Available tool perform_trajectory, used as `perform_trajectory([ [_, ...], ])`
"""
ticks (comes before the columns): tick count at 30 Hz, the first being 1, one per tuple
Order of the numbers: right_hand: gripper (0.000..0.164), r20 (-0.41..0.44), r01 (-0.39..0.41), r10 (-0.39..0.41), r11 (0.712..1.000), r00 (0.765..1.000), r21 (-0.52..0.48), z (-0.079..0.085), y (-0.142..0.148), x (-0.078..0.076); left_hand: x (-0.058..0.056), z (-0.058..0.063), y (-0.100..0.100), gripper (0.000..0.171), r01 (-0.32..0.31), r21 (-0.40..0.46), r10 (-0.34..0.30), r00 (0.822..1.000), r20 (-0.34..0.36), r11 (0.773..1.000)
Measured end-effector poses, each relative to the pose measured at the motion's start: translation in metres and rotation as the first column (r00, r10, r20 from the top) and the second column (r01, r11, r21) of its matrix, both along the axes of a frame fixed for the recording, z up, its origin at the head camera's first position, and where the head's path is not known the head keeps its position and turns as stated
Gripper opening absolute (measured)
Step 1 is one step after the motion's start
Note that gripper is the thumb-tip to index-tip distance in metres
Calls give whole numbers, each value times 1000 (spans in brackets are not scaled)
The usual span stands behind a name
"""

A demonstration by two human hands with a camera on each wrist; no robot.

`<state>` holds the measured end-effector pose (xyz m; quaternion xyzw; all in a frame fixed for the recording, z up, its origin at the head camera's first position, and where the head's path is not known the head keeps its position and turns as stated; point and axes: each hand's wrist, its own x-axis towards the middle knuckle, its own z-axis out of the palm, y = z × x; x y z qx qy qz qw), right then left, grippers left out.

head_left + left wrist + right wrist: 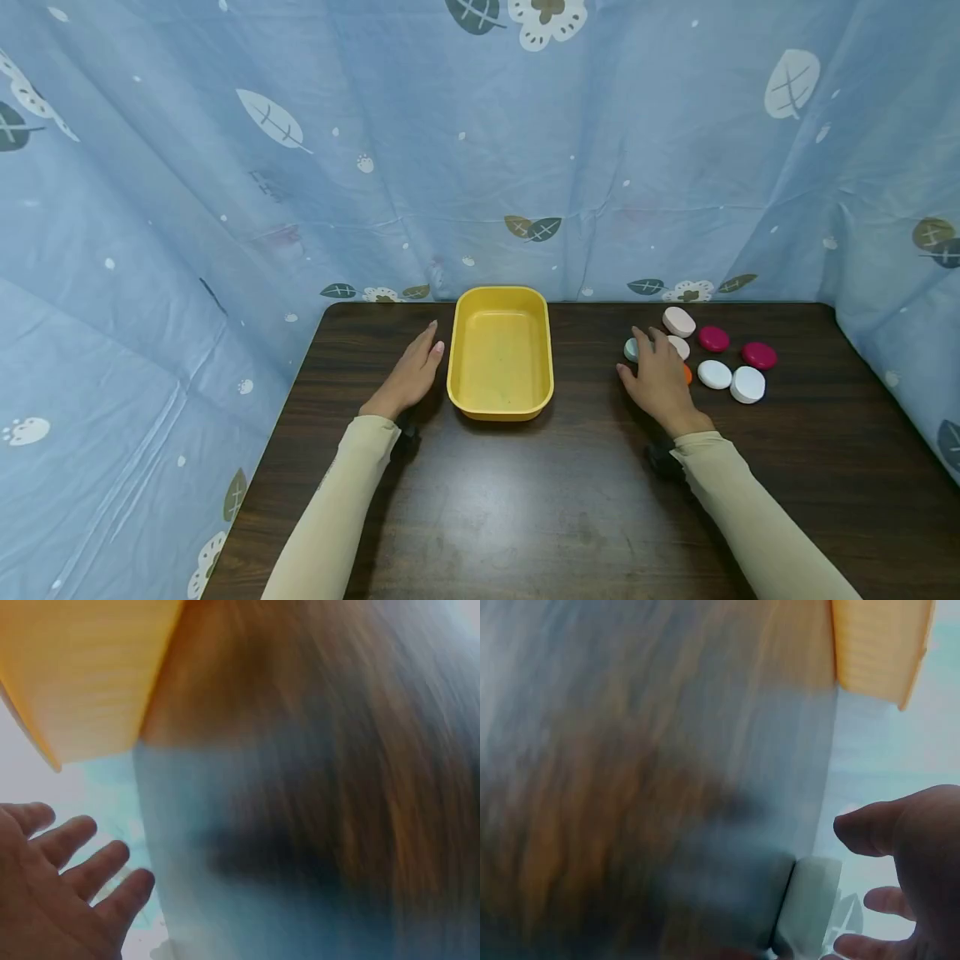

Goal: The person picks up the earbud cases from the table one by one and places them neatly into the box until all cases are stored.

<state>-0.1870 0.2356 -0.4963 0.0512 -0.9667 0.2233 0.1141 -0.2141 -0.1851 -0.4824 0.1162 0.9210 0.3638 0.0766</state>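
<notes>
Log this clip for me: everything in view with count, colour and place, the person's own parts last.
Table: 1, dark brown, below the hands
Cloth: count unclear, blue with leaves and flowers, around the table
Tray: 1, yellow, between the hands
Magenta pieces: 2, magenta, right of the right hand
White pieces: 2, white, nearer than the magenta ones
Pink pieces: 2, pale pink, by the right fingertips
Orange piece: 1, orange, mostly behind the right hand
Blue piece: 1, pale blue, by the right fingers, partly hidden
Sleeves: 2, cream, on the forearms
Left hand: 1, bare, left of the tray
Right hand: 1, bare, at the pieces
</notes>
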Motion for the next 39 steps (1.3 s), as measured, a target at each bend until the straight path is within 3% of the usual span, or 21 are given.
perform_trajectory([
  [5,68,-35,8,-8,1000,999,-7,-2,8,-2,0,5,9,63,-25,136,19,999,46,990],
  [11,64,-76,11,-11,1000,997,-8,-4,14,-5,1,7,19,61,-100,272,74,992,106,957],
  [18,60,-69,14,-14,1000,998,-5,-3,17,-6,3,7,27,53,-186,317,150,979,136,930],
  [27,49,-60,2,-2,1000,998,5,-2,19,-9,0,9,37,44,-292,384,238,954,182,876],
  [36,42,-98,-17,16,1000,995,-4,-6,20,-11,-3,13,35,44,-353,471,230,926,300,808],
  [39,40,-101,-23,22,1000,995,-15,-6,19,-11,-4,16,35,44,-364,471,224,918,327,804],
])
